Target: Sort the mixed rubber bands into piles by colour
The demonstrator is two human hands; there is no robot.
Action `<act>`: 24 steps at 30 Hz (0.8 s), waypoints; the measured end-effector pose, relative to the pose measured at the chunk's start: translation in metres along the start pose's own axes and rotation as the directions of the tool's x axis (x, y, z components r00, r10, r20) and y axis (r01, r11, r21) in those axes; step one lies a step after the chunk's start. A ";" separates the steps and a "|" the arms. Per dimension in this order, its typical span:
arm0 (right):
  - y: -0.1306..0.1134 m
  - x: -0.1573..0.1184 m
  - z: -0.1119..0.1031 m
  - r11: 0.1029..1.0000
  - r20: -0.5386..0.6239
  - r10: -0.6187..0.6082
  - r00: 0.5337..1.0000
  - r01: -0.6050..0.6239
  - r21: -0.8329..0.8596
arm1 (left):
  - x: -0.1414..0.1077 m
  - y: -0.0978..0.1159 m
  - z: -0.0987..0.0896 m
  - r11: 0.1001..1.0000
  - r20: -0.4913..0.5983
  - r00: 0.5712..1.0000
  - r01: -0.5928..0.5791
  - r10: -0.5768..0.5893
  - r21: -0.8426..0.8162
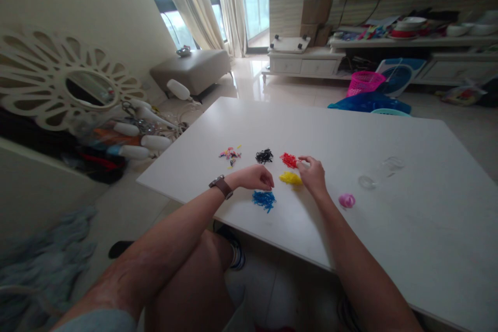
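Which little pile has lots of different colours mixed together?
The leftmost pile; the black pile, red pile, yellow pile and blue pile each show just one colour.

- Red pile (288, 160): small pieces heaped loosely, just beyond the yellow from you.
- Yellow pile (290, 178): dense heap.
- Blue pile (264, 201): loose tangle, nearest you.
- Black pile (264, 156): compact, left of the red.
- Multicoloured pile (231, 155): scattered, on your far left.
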State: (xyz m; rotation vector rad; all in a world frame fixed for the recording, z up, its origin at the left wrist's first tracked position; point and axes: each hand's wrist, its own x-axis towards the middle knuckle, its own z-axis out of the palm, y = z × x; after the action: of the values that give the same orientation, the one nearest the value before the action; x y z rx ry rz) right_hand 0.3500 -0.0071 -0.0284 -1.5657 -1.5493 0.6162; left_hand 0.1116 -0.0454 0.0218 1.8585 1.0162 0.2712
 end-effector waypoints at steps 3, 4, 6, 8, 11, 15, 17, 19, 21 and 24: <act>-0.001 0.002 -0.003 0.998 -0.065 -0.047 0.997 0.050 0.046 | 0.002 0.003 0.005 1.000 -0.020 0.999 -0.030 0.030 0.004; -0.002 0.002 -0.004 0.997 -0.083 -0.054 0.995 0.059 0.059 | 0.003 0.005 0.009 0.999 -0.011 0.999 -0.040 0.040 0.007; -0.003 0.002 -0.005 0.995 -0.105 -0.052 0.993 0.061 0.080 | 0.005 0.014 0.017 0.997 0.019 0.997 -0.071 0.070 0.033; -0.004 0.002 -0.005 0.994 -0.111 -0.048 0.993 0.058 0.096 | 0.006 0.023 0.026 0.987 0.047 0.990 -0.136 0.132 0.089; -0.004 0.001 -0.005 0.993 -0.114 -0.047 0.992 0.059 0.105 | 0.007 0.032 0.038 0.964 0.088 0.977 -0.206 0.194 0.171; -0.004 0.001 -0.006 0.992 -0.125 -0.052 0.991 0.066 0.111 | 0.009 0.033 0.045 0.954 0.118 0.977 -0.198 0.176 0.223; -0.004 0.002 -0.006 0.991 -0.137 -0.049 0.989 0.066 0.119 | 0.010 0.032 0.045 0.954 0.120 0.979 -0.190 0.166 0.232; -0.004 0.003 -0.007 0.988 -0.159 -0.047 0.986 0.069 0.135 | 0.011 0.031 0.046 0.954 0.121 0.979 -0.189 0.164 0.235; -0.005 0.004 -0.010 0.986 -0.180 -0.038 0.983 0.066 0.151 | 0.011 0.030 0.046 0.951 0.126 0.978 -0.192 0.166 0.241; -0.007 0.004 -0.016 0.995 -0.149 0.024 0.989 -0.009 0.100 | 0.013 0.029 0.046 0.945 0.128 0.977 -0.200 0.172 0.258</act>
State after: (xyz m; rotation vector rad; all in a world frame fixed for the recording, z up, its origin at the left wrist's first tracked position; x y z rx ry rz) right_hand 0.3594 -0.0074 -0.0137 -1.5159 -1.3747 0.5623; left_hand 0.1612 -0.0713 0.0190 2.1976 0.8382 0.1503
